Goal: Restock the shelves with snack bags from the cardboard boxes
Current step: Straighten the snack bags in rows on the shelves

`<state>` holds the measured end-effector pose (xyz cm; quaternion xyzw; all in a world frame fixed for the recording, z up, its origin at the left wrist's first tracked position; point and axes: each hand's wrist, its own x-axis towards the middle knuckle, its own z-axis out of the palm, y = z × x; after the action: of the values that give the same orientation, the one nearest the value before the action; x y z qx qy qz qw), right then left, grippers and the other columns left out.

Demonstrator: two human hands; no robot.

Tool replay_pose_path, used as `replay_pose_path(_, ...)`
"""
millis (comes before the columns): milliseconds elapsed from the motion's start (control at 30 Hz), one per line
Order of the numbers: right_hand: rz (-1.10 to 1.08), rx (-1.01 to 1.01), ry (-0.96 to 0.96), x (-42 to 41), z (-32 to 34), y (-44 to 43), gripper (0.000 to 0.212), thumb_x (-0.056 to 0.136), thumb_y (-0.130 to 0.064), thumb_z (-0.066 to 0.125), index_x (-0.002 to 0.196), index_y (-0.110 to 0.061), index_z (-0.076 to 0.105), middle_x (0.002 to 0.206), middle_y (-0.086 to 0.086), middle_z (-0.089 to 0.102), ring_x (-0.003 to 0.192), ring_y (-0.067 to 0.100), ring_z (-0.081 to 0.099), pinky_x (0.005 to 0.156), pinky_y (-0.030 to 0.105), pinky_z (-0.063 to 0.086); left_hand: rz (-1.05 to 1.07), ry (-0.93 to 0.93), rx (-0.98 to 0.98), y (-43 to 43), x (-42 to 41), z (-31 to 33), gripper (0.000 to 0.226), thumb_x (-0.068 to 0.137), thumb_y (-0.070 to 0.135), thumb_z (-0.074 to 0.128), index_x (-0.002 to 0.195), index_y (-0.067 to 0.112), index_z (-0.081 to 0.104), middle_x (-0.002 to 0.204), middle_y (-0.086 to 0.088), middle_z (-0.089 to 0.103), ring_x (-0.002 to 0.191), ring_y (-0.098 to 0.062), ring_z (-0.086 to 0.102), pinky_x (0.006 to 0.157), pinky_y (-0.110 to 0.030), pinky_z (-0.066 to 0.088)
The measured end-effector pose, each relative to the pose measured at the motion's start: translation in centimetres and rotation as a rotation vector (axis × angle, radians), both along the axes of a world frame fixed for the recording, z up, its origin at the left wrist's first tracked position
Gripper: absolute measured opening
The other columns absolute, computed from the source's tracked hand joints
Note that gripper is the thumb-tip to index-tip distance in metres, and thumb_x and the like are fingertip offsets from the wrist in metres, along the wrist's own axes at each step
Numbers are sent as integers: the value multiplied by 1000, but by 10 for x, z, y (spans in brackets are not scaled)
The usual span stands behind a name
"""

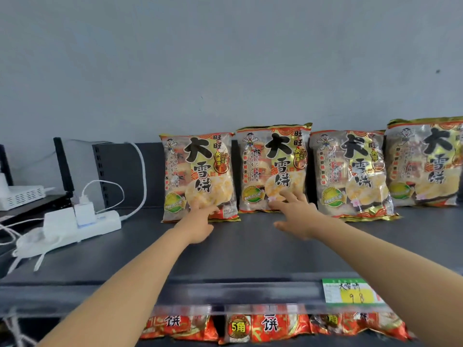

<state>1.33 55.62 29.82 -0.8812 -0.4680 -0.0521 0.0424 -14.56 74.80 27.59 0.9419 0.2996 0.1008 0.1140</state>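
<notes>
Reaches both bare arms across a dark shelf (250, 251) toward four rice-cracker bags standing upright in a row along its back, against a grey wall (225, 58). Lays the left hand (200, 221) on the lower front of the leftmost bag (198, 169), fingers (200, 207) lightly bent and resting against the wrapper near its bottom edge, with no pinch or wrap to be seen. Spreads the right hand (298, 216) wide, thumb out to the side above the shelf, fingers (290, 196) straight, tips touching the lower front of the second bag (273, 159), holding nothing. Just beside the second, the third bag (348, 171), its foot set a little further forward; next along, the fourth bag (426, 161), cut off by the right edge of the view. Well apart, at the left end of the shelf: a white power strip (82, 226) with a white charger (84, 212) plugged in and white cables trailing off. On the shelf's front rail, a green and yellow price label (350, 290), handwritten. Below the rail, red snack bags (270, 324) on the next shelf down, blurred.
</notes>
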Motion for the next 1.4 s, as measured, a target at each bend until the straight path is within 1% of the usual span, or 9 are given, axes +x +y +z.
replay_pose_path(167,-90,98,23,28,3,15,59,94,-38,51,147,-37,26,159,2,-5,145,36,-4,113,55,24,21,-28,-51,22,13,-7,50,97,22,46,142,38,34,155,-7,7,140,-40,20,113,-45,27)
replay_pose_path(367,-178,321,222,57,-2,22,56,92,-29,54,145,-32,35,157,11,-11,141,42,17,115,46,24,40,-13,-56,32,24,-8,49,97,22,45,143,37,34,154,-9,13,136,-39,30,111,-44,33)
replay_pose_path(467,-158,437,295,68,-6,26,49,89,-22,53,137,-28,46,156,9,-10,137,38,31,110,39,34,73,-139,59,31,28,-8,43,95,17,44,137,28,42,146,-10,29,120,-32,47,99,-39,44)
replay_pose_path(600,-170,540,362,67,-5,37,42,84,-20,56,126,-26,56,154,5,-4,119,38,48,101,41,43,225,-386,310,31,31,-3,41,90,12,52,128,14,38,138,-15,29,121,-35,36,90,-40,45)
replay_pose_path(733,-125,484,339,66,-7,42,44,84,-24,56,128,-23,53,154,4,-1,127,37,42,101,40,43,219,-342,268,33,35,-9,64,90,17,54,145,21,20,143,-13,19,131,-37,25,96,-45,45)
replay_pose_path(833,-111,468,255,68,-4,33,38,86,-18,51,123,-17,56,147,10,29,130,33,37,103,40,41,215,-353,325,31,33,-5,63,89,15,55,144,19,25,141,-16,24,129,-38,28,98,-47,43)
replay_pose_path(967,-182,416,108,71,4,-8,26,87,-12,50,109,-10,63,114,13,58,103,32,56,84,35,49,113,-413,430,7,48,8,61,84,7,59,140,13,36,127,-20,37,113,-41,42,92,-49,42)
replay_pose_path(1100,-396,31,102,89,2,-56,13,84,-11,48,87,-4,60,77,9,53,80,30,55,69,31,46,-49,-414,349,-38,81,16,54,89,11,53,139,17,35,131,-13,36,119,-32,41,92,-42,42)
replay_pose_path(1400,-313,-112,122,127,-10,-73,37,92,-11,42,126,-12,56,125,13,56,117,34,50,102,41,36,-301,-313,122,-104,145,9,41,95,15,46,135,16,40,135,-4,36,126,-24,40,99,-37,42)
